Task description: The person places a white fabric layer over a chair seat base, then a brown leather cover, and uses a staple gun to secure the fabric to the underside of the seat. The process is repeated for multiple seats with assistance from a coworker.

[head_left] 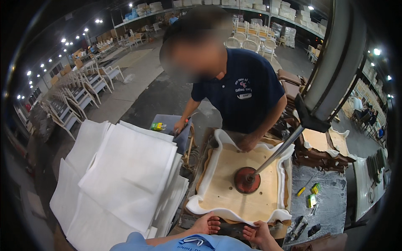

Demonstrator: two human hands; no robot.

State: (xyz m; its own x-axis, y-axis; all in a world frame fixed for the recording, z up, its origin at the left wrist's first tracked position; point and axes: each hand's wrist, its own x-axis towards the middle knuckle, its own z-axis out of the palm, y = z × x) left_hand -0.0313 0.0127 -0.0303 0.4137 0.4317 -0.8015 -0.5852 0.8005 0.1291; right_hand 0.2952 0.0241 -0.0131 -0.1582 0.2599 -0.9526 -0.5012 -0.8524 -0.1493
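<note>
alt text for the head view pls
A plywood seat board wrapped in white foam is clamped under a red press disc. The wearer's left hand and right hand grip its near edge; a co-worker leans in opposite.

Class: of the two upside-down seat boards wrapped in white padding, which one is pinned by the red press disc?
The large plywood seat board at centre; the smaller seat board to the right lies free.

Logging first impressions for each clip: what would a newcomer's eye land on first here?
Centre right, a plywood seat board wrapped in white foam lies under a red press disc on a slanted metal rod. A co-worker in a dark shirt leans over its far edge, while the person's left hand and right hand grip the near edge. A stack of white foam sheets fills the left.
</note>
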